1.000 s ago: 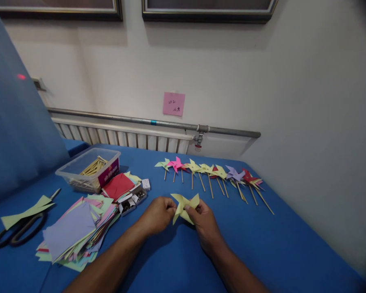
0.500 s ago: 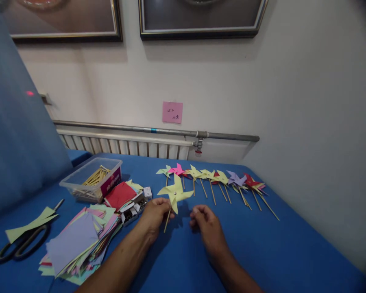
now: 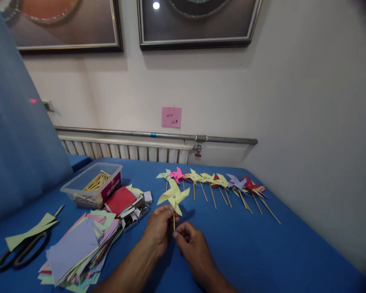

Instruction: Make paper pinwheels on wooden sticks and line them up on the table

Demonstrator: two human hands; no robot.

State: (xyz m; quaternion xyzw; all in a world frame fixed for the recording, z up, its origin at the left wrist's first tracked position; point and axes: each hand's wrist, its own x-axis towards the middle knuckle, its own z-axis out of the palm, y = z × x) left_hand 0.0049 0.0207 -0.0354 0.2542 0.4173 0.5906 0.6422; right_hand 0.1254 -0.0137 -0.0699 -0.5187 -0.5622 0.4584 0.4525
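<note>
Now we list: yellow pinwheel, upright, stick pinched by left hand above, right hand fingertips below

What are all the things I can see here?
Yellow paper pinwheel on a wooden stick: one, held upright over the table's middle.
Finished paper pinwheels in a row: about eight, yellow, pink, purple, red, far side of the table.
Clear plastic box of wooden sticks: one, far left.
Stack of coloured paper squares: one, mixed colours, near left.
Black-handled scissors: one, left edge, under a yellow paper strip.
Small boxes of metal pins: about three, beside the paper.
Blue table cover: one.
Pink sticky note: one, on the wall.
Left hand: grips the stick.
Right hand: pinches the stick's lower end.
</note>
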